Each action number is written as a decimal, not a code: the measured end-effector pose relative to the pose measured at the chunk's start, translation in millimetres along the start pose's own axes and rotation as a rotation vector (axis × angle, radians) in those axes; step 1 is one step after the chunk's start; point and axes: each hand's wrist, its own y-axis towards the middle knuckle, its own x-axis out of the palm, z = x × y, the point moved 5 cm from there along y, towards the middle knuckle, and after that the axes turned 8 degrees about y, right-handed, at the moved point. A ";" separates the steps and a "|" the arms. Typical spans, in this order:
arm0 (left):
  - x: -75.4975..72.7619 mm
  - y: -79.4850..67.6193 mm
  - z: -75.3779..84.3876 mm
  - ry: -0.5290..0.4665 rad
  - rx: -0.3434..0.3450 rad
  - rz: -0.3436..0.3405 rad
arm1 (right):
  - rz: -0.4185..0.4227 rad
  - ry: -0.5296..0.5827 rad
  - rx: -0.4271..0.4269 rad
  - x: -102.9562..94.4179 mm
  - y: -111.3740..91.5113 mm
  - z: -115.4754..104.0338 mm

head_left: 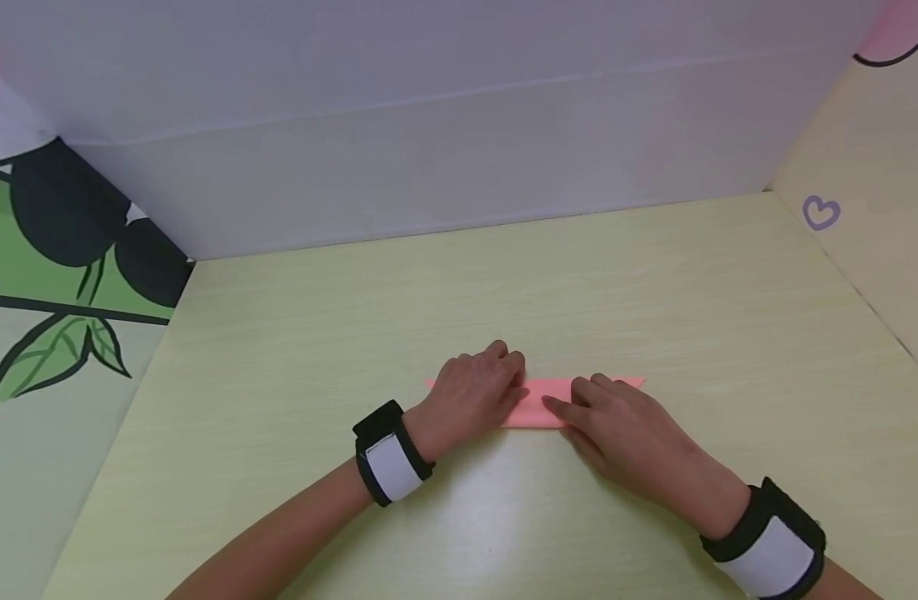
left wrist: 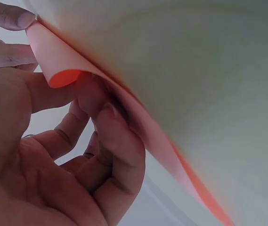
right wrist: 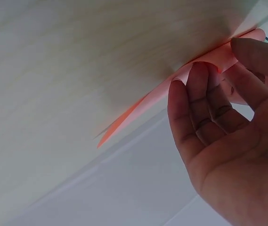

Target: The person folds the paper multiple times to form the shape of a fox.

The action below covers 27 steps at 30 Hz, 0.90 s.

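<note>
A sheet of pink paper lies on the table, folded over into a narrow strip with a rounded near edge and pointed far corners. My left hand grips its left part, with curled fingers at the far edge and the thumb over the strip. In the left wrist view the paper curls into an open loop by the thumb and fingers. My right hand holds the right part, index finger on top and thumb at the near edge. The right wrist view shows the fingertips against the paper.
A pale wood-grain table surrounds the paper. Behind it stands a whitish wall panel, and at the right a beige panel with a purple heart. Painted green leaves show at the left. Each wrist wears a black-and-white band.
</note>
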 end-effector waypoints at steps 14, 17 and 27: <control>-30.7 -24.7 7.0 -0.016 0.101 0.121 | -0.013 -0.035 0.002 0.0 0.8 -1.3; -29.7 -24.4 12.1 -0.030 0.118 0.122 | -0.010 -0.041 0.015 -2.0 -1.9 1.2; -9.8 -20.4 17.4 -0.033 0.024 0.013 | 0.005 -0.014 0.005 -0.5 -1.7 0.8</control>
